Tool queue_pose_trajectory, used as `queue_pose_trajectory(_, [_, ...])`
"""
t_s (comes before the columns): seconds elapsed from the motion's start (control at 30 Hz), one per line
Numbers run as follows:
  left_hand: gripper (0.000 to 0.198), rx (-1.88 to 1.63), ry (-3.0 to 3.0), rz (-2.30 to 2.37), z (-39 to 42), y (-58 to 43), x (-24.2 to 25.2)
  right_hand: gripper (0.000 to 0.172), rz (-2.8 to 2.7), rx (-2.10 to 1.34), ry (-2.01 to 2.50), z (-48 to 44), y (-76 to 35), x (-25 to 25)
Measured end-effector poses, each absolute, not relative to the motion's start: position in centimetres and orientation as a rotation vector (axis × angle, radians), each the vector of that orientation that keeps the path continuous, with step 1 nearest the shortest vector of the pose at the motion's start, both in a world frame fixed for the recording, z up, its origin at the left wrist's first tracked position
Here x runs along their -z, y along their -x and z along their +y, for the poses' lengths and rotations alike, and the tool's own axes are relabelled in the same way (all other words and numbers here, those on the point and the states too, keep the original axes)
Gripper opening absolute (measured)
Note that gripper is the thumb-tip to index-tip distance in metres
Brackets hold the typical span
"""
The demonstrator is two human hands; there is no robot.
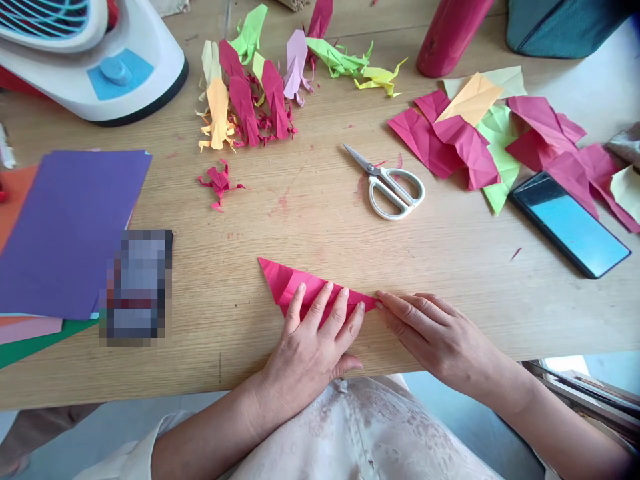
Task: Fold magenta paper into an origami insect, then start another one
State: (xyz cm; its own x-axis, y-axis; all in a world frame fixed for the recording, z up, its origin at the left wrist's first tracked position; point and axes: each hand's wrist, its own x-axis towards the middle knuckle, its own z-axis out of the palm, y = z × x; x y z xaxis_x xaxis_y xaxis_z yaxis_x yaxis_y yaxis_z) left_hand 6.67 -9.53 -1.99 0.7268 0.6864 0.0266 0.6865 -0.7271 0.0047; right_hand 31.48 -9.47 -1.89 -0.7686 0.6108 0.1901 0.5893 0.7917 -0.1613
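A folded pink paper (289,279) lies on the wooden table near its front edge, its left end a pointed corner. My left hand (317,347) rests flat on this paper with the fingers spread, pressing its lower part. At the right tip of the paper, my right hand (435,330) pinches the end between its fingers; the thumb is mostly hidden. Beyond the paper lie white-handled scissors (395,193), their blades pointing up and left. A small dark pink folded figure (220,185) sits to the left of them.
Folded paper figures (245,110) stand at the back. Creased sheets (465,143) and a phone (575,223) lie right. A red bottle (453,33) stands behind. On the left are coloured paper (75,227), a blurred-out object (143,287) and a white fan base (145,67).
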Motion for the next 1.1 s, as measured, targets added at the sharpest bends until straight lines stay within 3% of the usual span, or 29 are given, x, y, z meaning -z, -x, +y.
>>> queue_pose_trajectory(0.73, [0.069,0.06,2.913,-1.132,-9.3,-6.7,2.1,0.027,-2.714,-0.114,0.899,-8.9,-31.0,1.9])
queue_pose_trajectory(1.1, [0.058,0.056,2.987,-1.159,-8.9,-5.3,1.7,0.028,-2.698,-0.12,0.906,-9.0,-30.0,1.6])
